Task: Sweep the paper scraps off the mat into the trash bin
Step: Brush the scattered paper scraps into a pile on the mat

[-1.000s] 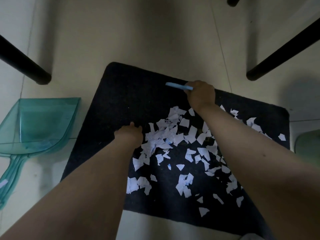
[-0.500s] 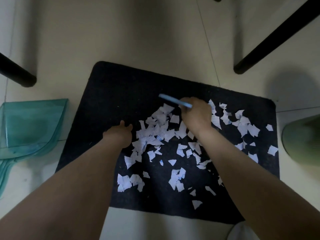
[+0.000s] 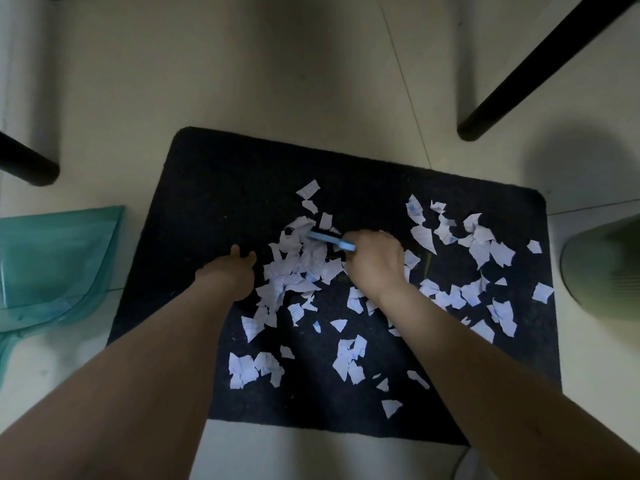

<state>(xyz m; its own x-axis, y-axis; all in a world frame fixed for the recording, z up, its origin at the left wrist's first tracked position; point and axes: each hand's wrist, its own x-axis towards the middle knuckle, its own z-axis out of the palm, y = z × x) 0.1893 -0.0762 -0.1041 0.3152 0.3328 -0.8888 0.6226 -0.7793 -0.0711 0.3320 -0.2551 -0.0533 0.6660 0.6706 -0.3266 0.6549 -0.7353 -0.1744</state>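
A black mat (image 3: 214, 188) lies on the pale tiled floor, strewn with several white paper scraps (image 3: 294, 271), thickest in a heap at its middle. My right hand (image 3: 375, 263) grips a small light-blue brush (image 3: 329, 240) whose end pokes left over the heap. My left hand (image 3: 230, 271) rests on the mat just left of the heap, fingers curled down; what it holds, if anything, is hidden. More scraps (image 3: 485, 247) lie scattered on the mat's right part. A green bin (image 3: 602, 265) stands at the right edge.
A translucent teal dustpan (image 3: 52, 265) lies on the floor left of the mat. Black furniture legs stand at the left (image 3: 27, 164) and at the upper right (image 3: 526, 71). A white object shows at the bottom edge (image 3: 474, 465).
My right hand has drawn the brush from the mat's far edge toward me into the middle heap, dragging scraps along. The left hand has stayed beside the heap.
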